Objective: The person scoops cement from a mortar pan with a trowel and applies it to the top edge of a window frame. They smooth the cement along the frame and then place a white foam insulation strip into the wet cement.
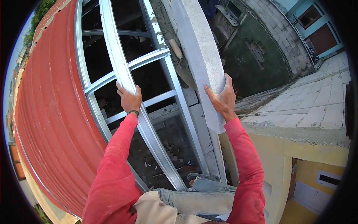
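Note:
My left hand (pixel 129 98) is wrapped around a long silver metal roof channel (pixel 118 67), with the fingers over its left edge and the thumb at its right. My right hand (pixel 222 98) clasps the near end of a long pale aerated concrete block (pixel 205 48), thumb on the top face and fingers around the right side. The block stands along the wall top, its near end reaching past the hand. Left of it, a trowel with a wooden handle (pixel 175 48) and a grey blade (pixel 186 76) lies on the mortar-smeared wall top.
Red corrugated roofing (pixel 59 93) curves down at the left. Thin metal crosspieces (pixel 149 59) span dark openings, with a debris-strewn floor (pixel 164 149) far below. At the right are a drop to a green yard (pixel 257 56) and a block wall (pixel 298 100). My sandalled foot (pixel 203 176) rests near the wall.

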`<state>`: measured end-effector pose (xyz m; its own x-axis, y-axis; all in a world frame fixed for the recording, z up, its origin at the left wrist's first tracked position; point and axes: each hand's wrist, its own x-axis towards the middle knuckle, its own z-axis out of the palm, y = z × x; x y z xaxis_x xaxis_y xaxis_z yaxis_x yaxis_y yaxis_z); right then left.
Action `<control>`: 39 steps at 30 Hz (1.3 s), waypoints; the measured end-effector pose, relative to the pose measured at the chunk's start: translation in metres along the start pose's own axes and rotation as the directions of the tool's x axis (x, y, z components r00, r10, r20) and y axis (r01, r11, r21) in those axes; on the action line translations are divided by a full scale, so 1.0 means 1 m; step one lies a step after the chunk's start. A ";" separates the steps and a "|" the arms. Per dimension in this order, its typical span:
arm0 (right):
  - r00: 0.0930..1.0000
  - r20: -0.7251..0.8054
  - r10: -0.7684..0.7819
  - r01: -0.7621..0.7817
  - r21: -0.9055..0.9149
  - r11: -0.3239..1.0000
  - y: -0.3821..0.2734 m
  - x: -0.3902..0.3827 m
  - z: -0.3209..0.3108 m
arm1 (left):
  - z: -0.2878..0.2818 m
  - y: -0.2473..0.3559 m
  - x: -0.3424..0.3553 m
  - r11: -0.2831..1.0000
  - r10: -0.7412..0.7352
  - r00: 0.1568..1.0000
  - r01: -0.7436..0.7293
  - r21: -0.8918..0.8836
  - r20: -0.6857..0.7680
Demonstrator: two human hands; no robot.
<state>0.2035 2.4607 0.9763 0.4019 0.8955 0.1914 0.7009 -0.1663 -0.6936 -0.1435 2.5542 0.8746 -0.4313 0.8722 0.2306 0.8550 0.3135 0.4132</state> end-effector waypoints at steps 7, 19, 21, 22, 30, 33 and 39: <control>0.999 0.016 -0.048 0.049 -0.099 0.994 -0.010 0.029 0.031 | 0.001 0.001 0.001 0.998 -0.030 0.999 0.028 0.052 0.033; 0.999 0.054 -0.008 0.020 -0.240 0.970 -0.018 0.030 0.038 | 0.000 0.008 0.009 0.997 -0.073 0.994 0.070 0.040 0.086; 0.998 0.030 -0.060 0.065 -0.266 0.962 -0.023 0.031 0.041 | 0.002 0.006 0.010 0.996 -0.080 0.992 0.076 0.040 0.094; 0.998 0.032 -0.048 0.055 -0.268 0.962 -0.023 0.030 0.042 | 0.002 0.005 0.011 0.996 -0.084 0.992 0.080 0.041 0.097; 0.998 0.057 -0.024 0.039 -0.281 0.959 -0.023 0.030 0.040 | 0.003 0.005 0.012 0.995 -0.101 0.986 0.098 0.030 0.132; 0.996 0.086 -0.003 0.031 -0.321 0.946 -0.024 0.028 0.042 | 0.000 0.003 0.011 0.996 -0.086 0.988 0.084 0.020 0.128; 0.997 0.068 -0.045 0.067 -0.360 0.930 -0.025 0.030 0.045 | 0.001 0.003 0.014 0.999 -0.033 0.990 0.031 0.017 0.140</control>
<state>0.1717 2.5104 0.9685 0.3288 0.9282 0.1743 0.8912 -0.2439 -0.3825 -0.1470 2.5676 0.8780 -0.4146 0.9054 0.0911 0.8462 0.3467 0.4047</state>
